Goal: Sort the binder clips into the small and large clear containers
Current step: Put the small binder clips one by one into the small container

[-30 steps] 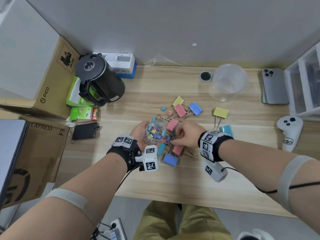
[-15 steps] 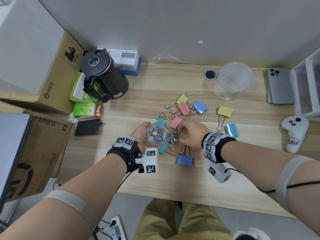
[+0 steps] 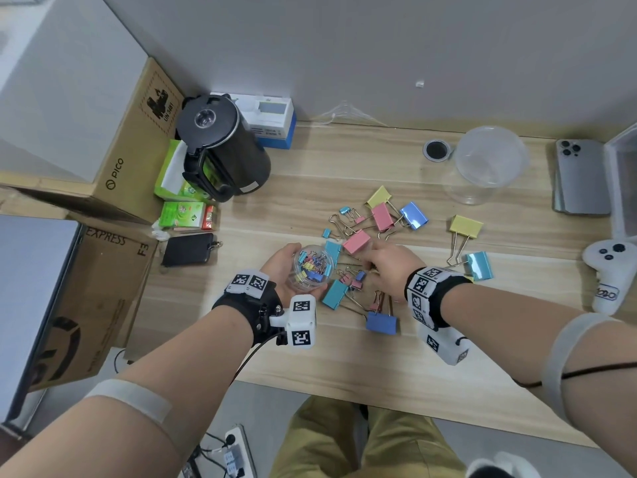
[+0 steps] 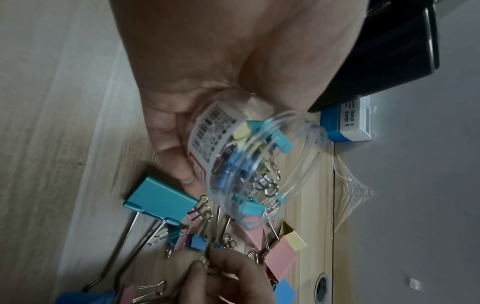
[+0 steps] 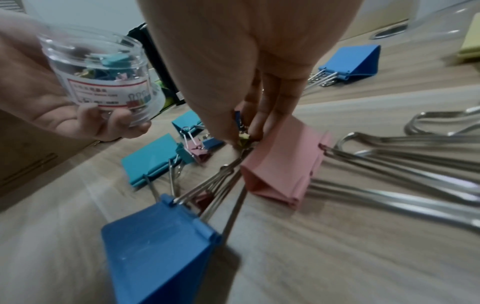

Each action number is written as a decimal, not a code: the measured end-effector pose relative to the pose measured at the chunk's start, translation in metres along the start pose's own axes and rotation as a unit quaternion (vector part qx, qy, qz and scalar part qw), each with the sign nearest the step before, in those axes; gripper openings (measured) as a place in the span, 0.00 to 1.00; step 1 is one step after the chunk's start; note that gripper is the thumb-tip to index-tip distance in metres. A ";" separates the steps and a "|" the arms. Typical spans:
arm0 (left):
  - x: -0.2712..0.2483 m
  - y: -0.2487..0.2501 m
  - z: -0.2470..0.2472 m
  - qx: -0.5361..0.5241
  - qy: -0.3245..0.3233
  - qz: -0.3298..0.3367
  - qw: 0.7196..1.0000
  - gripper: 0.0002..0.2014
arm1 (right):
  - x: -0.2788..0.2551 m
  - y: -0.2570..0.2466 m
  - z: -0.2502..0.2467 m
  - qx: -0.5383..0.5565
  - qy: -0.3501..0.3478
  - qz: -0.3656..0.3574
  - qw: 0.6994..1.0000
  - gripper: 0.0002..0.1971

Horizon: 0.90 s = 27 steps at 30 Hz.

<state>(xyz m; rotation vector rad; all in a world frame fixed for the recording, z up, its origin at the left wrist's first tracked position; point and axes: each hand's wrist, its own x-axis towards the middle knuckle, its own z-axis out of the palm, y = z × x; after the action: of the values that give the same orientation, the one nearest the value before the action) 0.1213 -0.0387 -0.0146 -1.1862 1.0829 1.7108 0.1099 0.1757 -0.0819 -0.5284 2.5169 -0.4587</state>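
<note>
Holding the small jar (image 3: pixel 312 269) of little clips in our left hand (image 3: pixel 286 270), fingers wrapped round it, we pinch a small yellow clip (image 5: pixel 244 138) in our right hand (image 3: pixel 389 267) on the table (image 3: pixel 344 357), among the big clips (image 3: pixel 356 241). The large tub (image 3: pixel 489 160) stands well apart.

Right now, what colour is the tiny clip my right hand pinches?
Yellow small clip, clearest in the right wrist view.

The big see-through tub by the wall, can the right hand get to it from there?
Probably yes. The big tub stands open beyond the right hand, with only loose clips lying low on the desk between, though the hand now pinches a small clip.
</note>
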 end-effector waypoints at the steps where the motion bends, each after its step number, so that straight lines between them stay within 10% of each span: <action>1: -0.001 0.000 0.000 0.001 -0.002 -0.002 1.000 0.27 | -0.001 0.001 -0.002 -0.009 -0.001 0.004 1.000 0.06; 23: 0.002 -0.001 0.000 0.019 0.011 0.023 1.000 0.28 | -0.008 0.035 -0.020 0.066 0.013 0.129 0.989 0.06; 27: 0.003 -0.001 0.002 0.027 0.013 0.022 0.999 0.28 | -0.006 0.041 -0.019 0.092 0.053 0.127 0.986 0.25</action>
<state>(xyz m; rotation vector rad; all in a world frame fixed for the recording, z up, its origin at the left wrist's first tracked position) 0.1211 -0.0360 -0.0172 -1.1624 1.1721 1.6921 0.0928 0.2186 -0.0812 -0.1131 2.5631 -0.6259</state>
